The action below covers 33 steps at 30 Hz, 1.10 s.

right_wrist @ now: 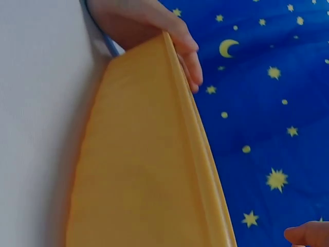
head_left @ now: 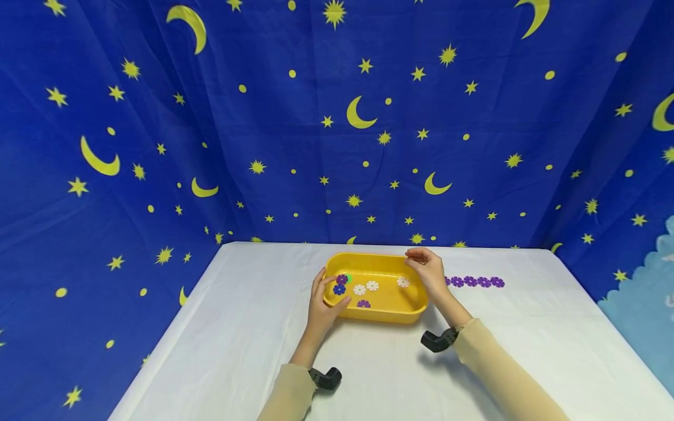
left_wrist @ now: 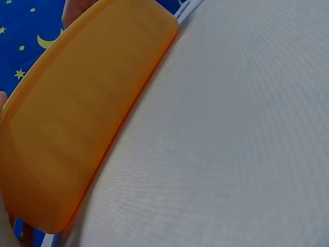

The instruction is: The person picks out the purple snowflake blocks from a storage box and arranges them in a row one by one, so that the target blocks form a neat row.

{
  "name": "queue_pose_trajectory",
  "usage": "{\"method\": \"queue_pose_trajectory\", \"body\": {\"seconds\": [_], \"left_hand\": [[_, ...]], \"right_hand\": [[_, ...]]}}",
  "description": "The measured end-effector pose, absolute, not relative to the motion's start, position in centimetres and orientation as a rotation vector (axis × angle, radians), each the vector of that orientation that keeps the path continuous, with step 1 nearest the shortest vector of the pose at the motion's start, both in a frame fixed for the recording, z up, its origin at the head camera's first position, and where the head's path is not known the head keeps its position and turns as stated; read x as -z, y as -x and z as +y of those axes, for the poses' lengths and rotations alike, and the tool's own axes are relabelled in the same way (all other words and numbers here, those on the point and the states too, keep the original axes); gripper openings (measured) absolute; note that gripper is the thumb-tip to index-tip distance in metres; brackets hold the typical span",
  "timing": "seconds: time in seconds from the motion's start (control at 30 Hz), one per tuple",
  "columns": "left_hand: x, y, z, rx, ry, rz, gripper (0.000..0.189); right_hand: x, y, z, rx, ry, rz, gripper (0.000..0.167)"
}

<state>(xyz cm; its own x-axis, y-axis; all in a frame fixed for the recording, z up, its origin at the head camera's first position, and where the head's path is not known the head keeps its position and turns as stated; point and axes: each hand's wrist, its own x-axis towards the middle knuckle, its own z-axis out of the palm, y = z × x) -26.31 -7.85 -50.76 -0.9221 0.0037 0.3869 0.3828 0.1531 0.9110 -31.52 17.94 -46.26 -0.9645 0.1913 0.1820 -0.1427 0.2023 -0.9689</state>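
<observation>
A yellow plastic basin stands on the white table. My left hand grips its left end, the thumb over the front rim and the fingers along the left side. Inside lie several snowflake-shaped plastic discs: white discs, a blue disc, purple discs and a partly covered green disc. One left finger reaches close to the upper purple disc. Over the basin's right end is my right hand, fingers bent loosely apart from the thumb, nothing visible between them. The wrist views mostly show the basin's outer wall.
A row of several purple discs lies to the right of the basin, its left end behind my right hand. The white tablecloth spreads around the basin. A blue curtain with yellow moons and stars hangs behind the table.
</observation>
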Motion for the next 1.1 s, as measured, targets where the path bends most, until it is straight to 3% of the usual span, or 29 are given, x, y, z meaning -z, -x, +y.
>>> {"method": "queue_pose_trajectory", "body": {"seconds": [0.43, 1.1], "left_hand": [[50.5, 26.2, -7.9, 1.818, 0.378, -2.175, 0.047], [51.0, 26.3, -7.8, 1.799, 0.396, -2.142, 0.045]], "right_hand": [[47.5, 31.9, 14.8, -1.832, -0.115, -2.352, 0.029], [49.0, 31.9, 12.2, -1.775, -0.740, -2.680, 0.042]]}}
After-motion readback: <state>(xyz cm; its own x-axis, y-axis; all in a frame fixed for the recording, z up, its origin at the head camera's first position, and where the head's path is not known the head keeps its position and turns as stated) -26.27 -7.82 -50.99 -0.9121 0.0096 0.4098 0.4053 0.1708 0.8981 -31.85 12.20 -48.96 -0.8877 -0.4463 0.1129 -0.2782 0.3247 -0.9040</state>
